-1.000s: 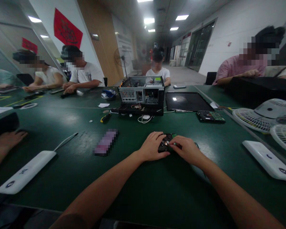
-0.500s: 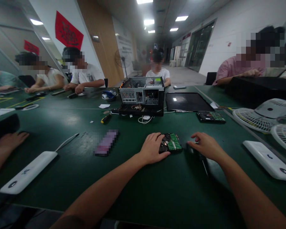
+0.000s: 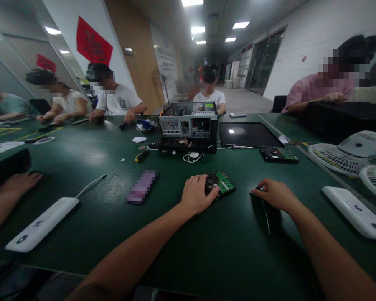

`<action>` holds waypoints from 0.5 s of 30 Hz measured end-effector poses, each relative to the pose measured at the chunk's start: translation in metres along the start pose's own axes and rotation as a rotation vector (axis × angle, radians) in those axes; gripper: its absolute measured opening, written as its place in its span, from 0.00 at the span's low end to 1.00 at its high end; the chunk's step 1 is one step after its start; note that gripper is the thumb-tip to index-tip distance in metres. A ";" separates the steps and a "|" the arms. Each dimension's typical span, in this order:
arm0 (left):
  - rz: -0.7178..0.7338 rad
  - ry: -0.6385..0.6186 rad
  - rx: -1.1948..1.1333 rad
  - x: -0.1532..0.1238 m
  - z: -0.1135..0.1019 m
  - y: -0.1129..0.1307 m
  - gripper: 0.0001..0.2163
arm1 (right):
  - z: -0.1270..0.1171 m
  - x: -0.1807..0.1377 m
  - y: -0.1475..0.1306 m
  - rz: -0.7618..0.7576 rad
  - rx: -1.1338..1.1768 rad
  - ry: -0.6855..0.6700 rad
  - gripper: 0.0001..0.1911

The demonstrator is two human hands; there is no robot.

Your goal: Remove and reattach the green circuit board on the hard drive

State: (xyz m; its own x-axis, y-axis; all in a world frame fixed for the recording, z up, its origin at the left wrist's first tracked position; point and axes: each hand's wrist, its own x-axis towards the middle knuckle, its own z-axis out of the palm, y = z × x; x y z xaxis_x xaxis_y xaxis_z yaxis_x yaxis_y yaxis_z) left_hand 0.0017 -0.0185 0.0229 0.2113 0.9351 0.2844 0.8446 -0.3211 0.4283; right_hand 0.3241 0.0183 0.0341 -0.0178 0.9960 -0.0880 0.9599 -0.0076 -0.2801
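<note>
My left hand (image 3: 196, 194) is closed on the left side of a hard drive (image 3: 224, 184). Its green circuit board faces up, and the drive lies slightly turned on the green table. To the right, my right hand (image 3: 277, 194) pinches a screwdriver (image 3: 267, 219) with a dark handle, partly hidden by the fingers. The thin metal shaft points back toward me. A gap of bare table separates this hand from the drive.
Beyond my hands stand an opened computer case (image 3: 188, 125), a black panel (image 3: 250, 134) and a second hard drive (image 3: 279, 155). A phone (image 3: 142, 187) and a yellow-black screwdriver (image 3: 141, 156) lie left. White power banks (image 3: 42, 224) and fans (image 3: 347, 152) flank me. Co-workers sit around.
The hard drive has turned, its right end swinging away from me, as my left hand moved slightly left. My right thumb and fingers have come together on the screwdriver.
</note>
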 end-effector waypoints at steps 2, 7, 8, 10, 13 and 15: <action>-0.035 0.017 0.004 0.001 0.000 -0.001 0.27 | -0.001 -0.002 -0.002 0.004 -0.012 -0.027 0.24; -0.112 0.047 -0.042 0.001 0.003 -0.005 0.18 | -0.004 -0.004 -0.001 -0.079 -0.007 -0.064 0.21; -0.113 0.056 -0.053 0.002 0.003 -0.006 0.16 | -0.004 -0.005 -0.002 -0.087 0.009 -0.065 0.20; -0.095 0.078 -0.076 0.002 0.005 -0.009 0.12 | -0.005 -0.006 -0.003 -0.079 0.067 -0.052 0.20; -0.041 0.105 -0.129 0.004 0.009 -0.014 0.10 | -0.006 -0.008 -0.006 -0.047 0.228 0.002 0.22; -0.018 0.122 -0.161 0.006 0.011 -0.018 0.09 | -0.007 -0.008 -0.008 -0.041 0.371 0.024 0.23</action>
State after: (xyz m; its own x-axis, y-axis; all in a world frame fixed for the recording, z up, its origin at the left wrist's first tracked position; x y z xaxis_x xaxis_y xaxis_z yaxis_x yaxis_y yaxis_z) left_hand -0.0070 -0.0058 0.0074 0.1274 0.9189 0.3734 0.7562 -0.3336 0.5630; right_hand 0.3188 0.0108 0.0436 -0.0432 0.9979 -0.0485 0.7917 0.0046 -0.6109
